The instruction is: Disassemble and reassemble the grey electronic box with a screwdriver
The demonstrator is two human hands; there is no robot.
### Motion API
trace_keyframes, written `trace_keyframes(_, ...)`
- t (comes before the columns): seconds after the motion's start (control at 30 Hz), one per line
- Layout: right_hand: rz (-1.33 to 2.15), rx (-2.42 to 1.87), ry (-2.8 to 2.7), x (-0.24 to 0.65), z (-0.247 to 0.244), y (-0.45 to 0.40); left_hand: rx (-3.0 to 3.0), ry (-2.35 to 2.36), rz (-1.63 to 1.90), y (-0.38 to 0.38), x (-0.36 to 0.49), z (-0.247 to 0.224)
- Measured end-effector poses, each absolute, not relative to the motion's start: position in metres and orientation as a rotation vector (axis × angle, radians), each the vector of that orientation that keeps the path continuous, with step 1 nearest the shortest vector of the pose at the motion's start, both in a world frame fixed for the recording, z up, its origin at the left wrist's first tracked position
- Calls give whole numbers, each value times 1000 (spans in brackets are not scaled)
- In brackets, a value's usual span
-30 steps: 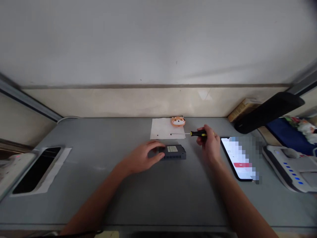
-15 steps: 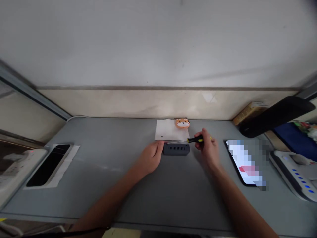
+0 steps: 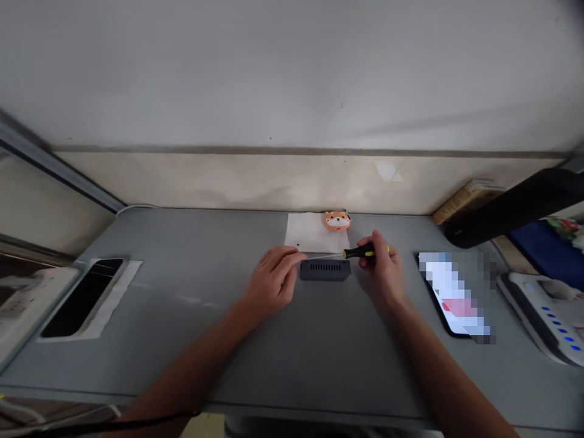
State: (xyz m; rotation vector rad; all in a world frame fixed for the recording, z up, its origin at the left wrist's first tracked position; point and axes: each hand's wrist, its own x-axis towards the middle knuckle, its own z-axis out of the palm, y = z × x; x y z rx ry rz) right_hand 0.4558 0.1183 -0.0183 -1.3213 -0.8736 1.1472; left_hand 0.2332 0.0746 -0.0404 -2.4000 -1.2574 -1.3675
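A dark grey box (image 3: 325, 270) with a row of slots lies on the grey table (image 3: 191, 340). My right hand (image 3: 381, 261) is closed round the black and yellow handle of a screwdriver (image 3: 358, 252), whose thin shaft points left along the box's back edge. At the box's left end is my left hand (image 3: 276, 277), its fingertips close together by the screwdriver's tip; whether they pinch the tip or something small cannot be made out. Behind the box lies a white paper (image 3: 305, 230) with a tiny dark speck and an orange animal-faced case (image 3: 337, 220) on it.
On the left a black phone (image 3: 84, 298) rests on white paper beside a white power strip (image 3: 27, 304). To the right are a lit phone (image 3: 449, 295), another power strip (image 3: 542, 316), a black cylinder (image 3: 515, 210) and a yellowish box (image 3: 468, 198) near the wall.
My left hand has shifted from gripping the box's left end to reaching its fingers over toward the screwdriver's tip. My right hand still holds the screwdriver. The view has tilted slightly.
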Motion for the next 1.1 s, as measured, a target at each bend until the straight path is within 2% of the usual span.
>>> trace_keyframes(1.1,1153,-1279,-876,460,-18,118,-2381,-1364,-1387,72,231,-42)
